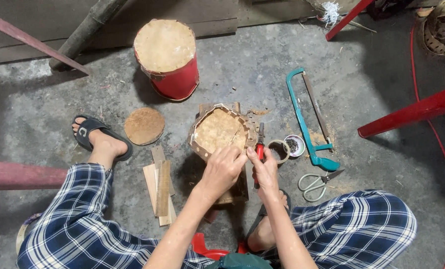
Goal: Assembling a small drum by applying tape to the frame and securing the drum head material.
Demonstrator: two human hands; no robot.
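A small brown drum body (217,130) with a pale skin stretched over its top rests on a wooden block between my knees. My left hand (222,172) presses on the drum's near rim. My right hand (265,172) grips red-handled pliers (260,144) whose jaws point up beside the drum's right edge. Both hands touch each other at the near rim.
A finished red drum (167,57) stands behind. A round wooden disc (144,125) and flat wood strips (160,187) lie left. A tape roll (279,150), a small bowl of tacks (294,145), a teal hacksaw (309,122) and scissors (316,183) lie right. Red bars cross the right side.
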